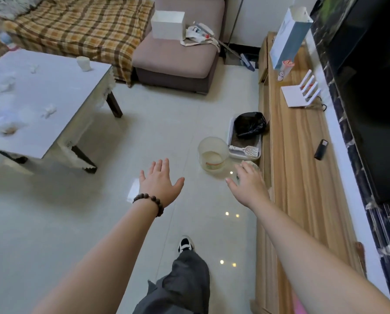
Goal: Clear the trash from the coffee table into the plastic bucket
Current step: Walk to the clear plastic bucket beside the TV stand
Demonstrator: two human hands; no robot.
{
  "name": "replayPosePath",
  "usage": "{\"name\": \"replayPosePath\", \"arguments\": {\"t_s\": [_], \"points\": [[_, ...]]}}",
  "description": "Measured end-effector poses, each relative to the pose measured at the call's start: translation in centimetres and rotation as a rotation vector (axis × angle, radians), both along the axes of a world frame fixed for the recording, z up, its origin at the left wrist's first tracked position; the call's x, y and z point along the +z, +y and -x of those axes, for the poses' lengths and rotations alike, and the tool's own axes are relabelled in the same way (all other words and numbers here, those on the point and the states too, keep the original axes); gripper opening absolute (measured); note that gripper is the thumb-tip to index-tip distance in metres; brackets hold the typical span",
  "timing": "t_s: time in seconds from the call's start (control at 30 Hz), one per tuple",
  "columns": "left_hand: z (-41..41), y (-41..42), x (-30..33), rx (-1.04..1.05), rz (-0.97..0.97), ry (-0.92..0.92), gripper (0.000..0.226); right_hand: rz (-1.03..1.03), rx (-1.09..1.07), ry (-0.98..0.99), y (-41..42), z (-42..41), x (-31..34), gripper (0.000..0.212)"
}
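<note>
Trash (49,111), mostly crumpled tissue, lies scattered across the white desk (60,123), while the bucket (212,154) stands on the floor well apart, beside a litter tray (233,152). Both hands reach toward it, left hand (160,181) and right hand (248,183) with fingers spread, holding nothing. A hasty grab could tip the light bucket against the tray.

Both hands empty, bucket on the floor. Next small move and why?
Probably lower the right hand to the plastic bucket rim and grip it: both hands are open, the bucket stands by the TV bench, apart from the coffee table where the crumpled tissues lie.
</note>
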State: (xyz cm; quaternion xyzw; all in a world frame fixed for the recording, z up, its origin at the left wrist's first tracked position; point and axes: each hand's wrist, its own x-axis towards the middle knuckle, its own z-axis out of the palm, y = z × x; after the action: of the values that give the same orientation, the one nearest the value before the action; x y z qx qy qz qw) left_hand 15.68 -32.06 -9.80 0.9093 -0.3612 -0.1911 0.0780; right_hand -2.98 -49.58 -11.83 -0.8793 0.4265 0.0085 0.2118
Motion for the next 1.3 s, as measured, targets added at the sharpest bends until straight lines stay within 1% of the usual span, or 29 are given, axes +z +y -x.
{"name": "replayPosePath", "arguments": {"t_s": [0.13,0.3,0.5,0.67,0.73,0.9,1.03,1.17,1.3], "points": [[-5.4,-6.5,0.1,-0.030,-0.042,0.039,0.081,-0.022,-0.086,0.015,-6.6,-4.2,0.0,0.064],[-9.9,-13.4,-0.1,-0.090,-0.066,0.033,0.081,-0.056,-0.143,0.040,-12.1,-7.1,-1.1,0.065],[-13.5,-21.1,-2.8,-0.110,-0.101,0.053,0.080,-0.119,-0.143,0.097,-18.9,-10.3,-3.6,0.066],[-15.9,-29.2,-5.5,-0.131,-0.152,0.078,0.080,-0.156,-0.138,0.102,-27.2,-13.2,-6.3,0.063],[-16.9,-32.9,-6.6,-0.116,-0.168,0.087,0.080,-0.177,-0.133,0.107,-31.1,-14.6,-7.5,0.062],[-19.1,-39.9,-8.4,-0.051,-0.201,0.128,0.078,-0.231,-0.115,0.135,-38.0,-17.0,-9.5,0.060],[-20.7,-44.2,-10.3,-0.038,-0.244,0.163,0.079,-0.265,-0.103,0.168,-41.8,-18.4,-11.3,0.060],[-22.1,-47.0,-12.9,-0.032,-0.282,0.203,0.079,-0.338,-0.123,0.208,-43.6,-19.6,-13.7,0.061],[-23.4,-49.1,-18.1,-0.009,-0.292,0.258,0.078,-0.358,-0.133,0.247,-44.9,-20.9,-18.5,0.060]]}}
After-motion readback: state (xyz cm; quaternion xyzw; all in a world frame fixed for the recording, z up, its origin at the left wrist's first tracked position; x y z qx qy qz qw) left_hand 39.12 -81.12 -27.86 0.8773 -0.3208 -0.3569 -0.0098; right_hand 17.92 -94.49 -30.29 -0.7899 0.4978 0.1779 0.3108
